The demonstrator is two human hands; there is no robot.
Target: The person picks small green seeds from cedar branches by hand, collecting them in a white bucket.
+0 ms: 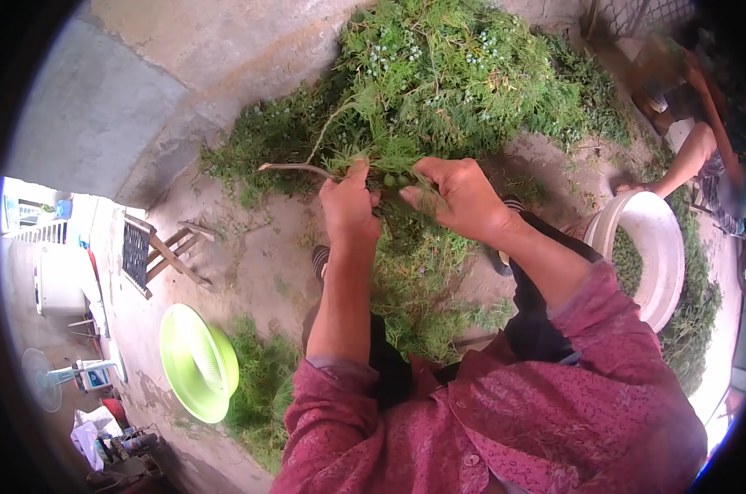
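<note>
My left hand (350, 206) is closed around a cypress-like branch (294, 167), whose bare brown stem sticks out to the left. Across from it, my right hand (462, 196) has thumb and fingers pinched on the leafy end of the same branch. A few round green cones (396, 179) show between my hands. Just beyond lies a big heap of cut evergreen branches (472, 90), dotted with pale bluish-green cones. More cut greenery (422, 288) covers the ground below my hands, between my legs.
At right stands a white bucket (671, 247) with small green cones (626, 262) inside. Another person's leg (692, 160) is beyond it. To the left are a lime-green basin (175, 362), a wooden folding stool (165, 257) and a fan (47, 379). Loose greenery (261, 387) lies beside the basin.
</note>
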